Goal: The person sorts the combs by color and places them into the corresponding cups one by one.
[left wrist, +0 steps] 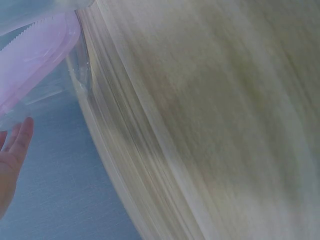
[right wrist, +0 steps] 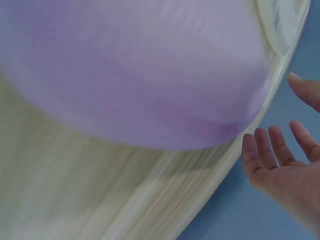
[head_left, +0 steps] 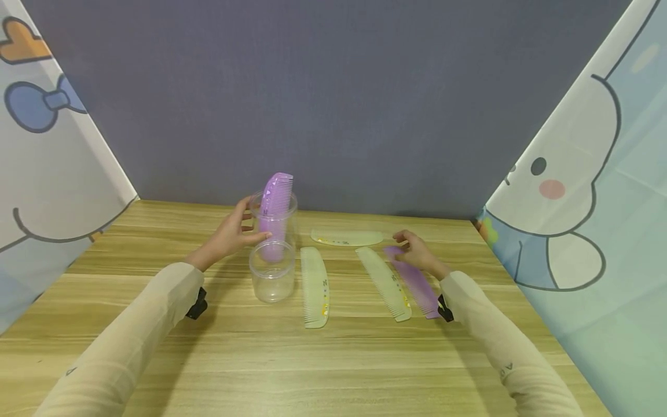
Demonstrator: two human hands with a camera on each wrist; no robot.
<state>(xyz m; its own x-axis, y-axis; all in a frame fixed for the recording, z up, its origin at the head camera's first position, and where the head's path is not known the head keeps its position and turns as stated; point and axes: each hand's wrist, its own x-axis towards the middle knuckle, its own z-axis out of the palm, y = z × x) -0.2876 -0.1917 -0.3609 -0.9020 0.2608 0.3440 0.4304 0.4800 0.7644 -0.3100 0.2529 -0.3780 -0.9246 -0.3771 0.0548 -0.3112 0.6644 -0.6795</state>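
A purple comb [head_left: 276, 200] stands upright in the rear clear plastic cup [head_left: 290, 223]. My left hand [head_left: 231, 231] holds that cup from its left side, thumb in front and fingers towards the back. The left wrist view shows some of its fingers [left wrist: 19, 142] against the cup wall. Over the far end of a second purple comb [head_left: 419, 286], lying on the table, is my right hand [head_left: 417, 252]. In the right wrist view its fingers are spread and loosely bent, with nothing between them; the purple comb [right wrist: 150, 100] is close by.
In front of the rear cup stands another clear cup [head_left: 272, 284]. Pale green combs lie on the wooden table [head_left: 260, 359]: one [head_left: 315, 288] beside the cups, one [head_left: 346, 238] crosswise at the back, one [head_left: 384, 284] left of the purple comb. A grey panel [head_left: 333, 104] rises behind.
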